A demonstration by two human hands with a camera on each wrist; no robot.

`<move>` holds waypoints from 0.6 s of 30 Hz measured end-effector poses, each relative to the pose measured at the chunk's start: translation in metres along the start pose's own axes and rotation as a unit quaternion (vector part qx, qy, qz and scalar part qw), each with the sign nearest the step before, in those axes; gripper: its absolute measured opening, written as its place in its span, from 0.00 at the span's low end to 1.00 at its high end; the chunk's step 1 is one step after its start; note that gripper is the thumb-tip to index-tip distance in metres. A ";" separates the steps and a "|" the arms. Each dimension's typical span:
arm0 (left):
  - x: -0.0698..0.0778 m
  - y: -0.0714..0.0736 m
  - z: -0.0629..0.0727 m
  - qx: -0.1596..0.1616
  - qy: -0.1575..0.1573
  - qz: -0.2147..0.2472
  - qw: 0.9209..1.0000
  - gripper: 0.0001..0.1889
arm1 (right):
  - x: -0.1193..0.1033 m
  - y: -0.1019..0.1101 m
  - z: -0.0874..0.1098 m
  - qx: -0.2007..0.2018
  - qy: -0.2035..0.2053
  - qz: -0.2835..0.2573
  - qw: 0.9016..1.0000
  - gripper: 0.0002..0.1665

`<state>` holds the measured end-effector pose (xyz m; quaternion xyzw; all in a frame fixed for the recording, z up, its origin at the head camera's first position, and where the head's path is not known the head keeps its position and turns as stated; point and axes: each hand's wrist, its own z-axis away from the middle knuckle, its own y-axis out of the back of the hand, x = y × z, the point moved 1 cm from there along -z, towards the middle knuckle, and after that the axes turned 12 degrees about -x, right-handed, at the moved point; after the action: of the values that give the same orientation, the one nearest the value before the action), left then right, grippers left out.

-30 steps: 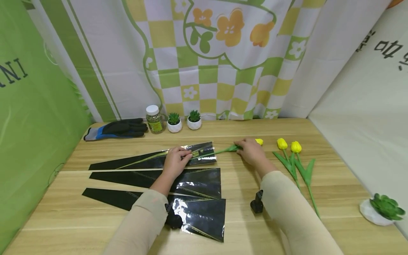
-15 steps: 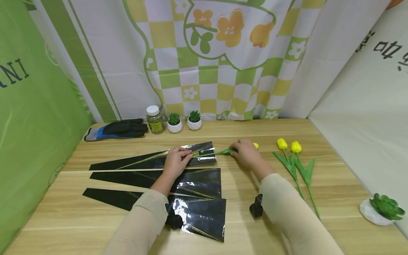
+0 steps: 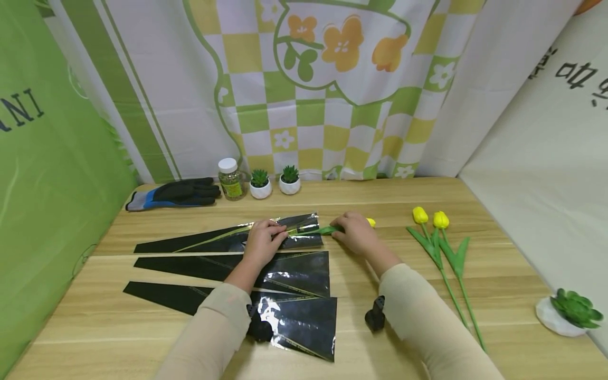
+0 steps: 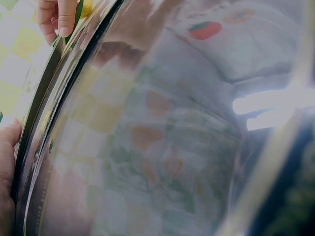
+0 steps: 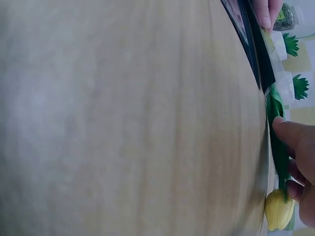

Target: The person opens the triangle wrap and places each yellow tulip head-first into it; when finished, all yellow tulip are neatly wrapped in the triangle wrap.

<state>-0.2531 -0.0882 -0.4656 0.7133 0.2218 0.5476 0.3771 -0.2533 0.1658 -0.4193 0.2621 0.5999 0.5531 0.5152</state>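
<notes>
From the left edge of the table (image 3: 76,322), we first see a dark work glove (image 3: 180,193) with a blue band and grey cuff, lying flat near the back. Just beside its fingertips stands a white-lidded jar (image 3: 232,183), upright.

In front of these we have three black, glossy tapered sleeves, narrow ends to the left and wide ends to the right: the upper sleeve (image 3: 204,240), the middle sleeve (image 3: 304,272) and the lower sleeve (image 3: 311,322). The left forearm crosses the lower two. The left hand (image 3: 262,244) rests on the upper sleeve, fingers and thumb together, pinching its film near the wide end. Behind it we find two small potted plants in white pots, the left pot (image 3: 260,188) and the right pot (image 3: 290,183).

The held tulip (image 3: 325,230) lies with its green stem across the wide end of the upper sleeve; whether inside or on top, we cannot tell. The right hand (image 3: 357,232) has its fingers clamped on the green leaf and stem, near the yellow bloom.

Farther right, we see two loose tulips (image 3: 457,258) side by side, blooms toward the back. Last comes a succulent (image 3: 575,309) in a white pot at the right edge.
</notes>
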 end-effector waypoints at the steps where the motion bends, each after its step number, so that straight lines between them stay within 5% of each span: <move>1: 0.000 0.000 0.000 0.000 0.001 -0.001 1.000 0.13 | 0.000 0.000 0.000 0.001 -0.002 -0.003 1.000 0.19; 7: 0.002 0.000 0.001 -0.003 0.005 -0.005 1.000 0.13 | 0.006 0.009 0.007 0.005 -0.031 -0.087 0.996 0.24; 18: 0.002 0.001 0.001 -0.009 0.009 -0.013 1.000 0.13 | 0.057 0.024 0.024 -0.003 -0.095 -0.234 0.968 0.26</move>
<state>-0.2513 -0.0877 -0.4642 0.7023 0.2297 0.5505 0.3885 -0.2564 0.2320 -0.4125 0.1639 0.5910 0.3917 0.6859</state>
